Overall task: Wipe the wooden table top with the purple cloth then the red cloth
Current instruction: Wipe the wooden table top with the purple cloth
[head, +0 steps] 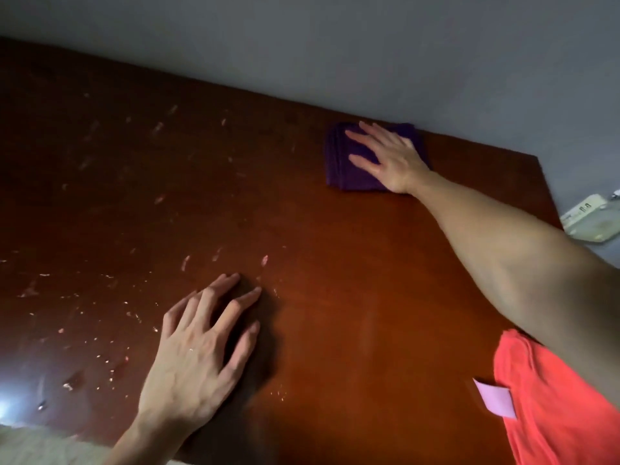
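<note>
The folded purple cloth (355, 159) lies at the counter's (335, 263) far edge by the wall, pressed flat under the right hand (389, 156), grip spread apart. So the first wipe is under way; next, sweep toward the smeared left side. Left hand (198, 347) braces, grip apart. Red cloth (553, 404) waits at the near right.

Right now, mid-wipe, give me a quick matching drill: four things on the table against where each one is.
Things:
1. purple cloth
2. red cloth
3. left hand
4. crumbs

Places:
A. near right corner
B. flat on bare wood, near edge
C. scattered over the left half
D. far edge, under the right hand

Pairs: 1-D, 2-A, 3-B, 4-C
</note>
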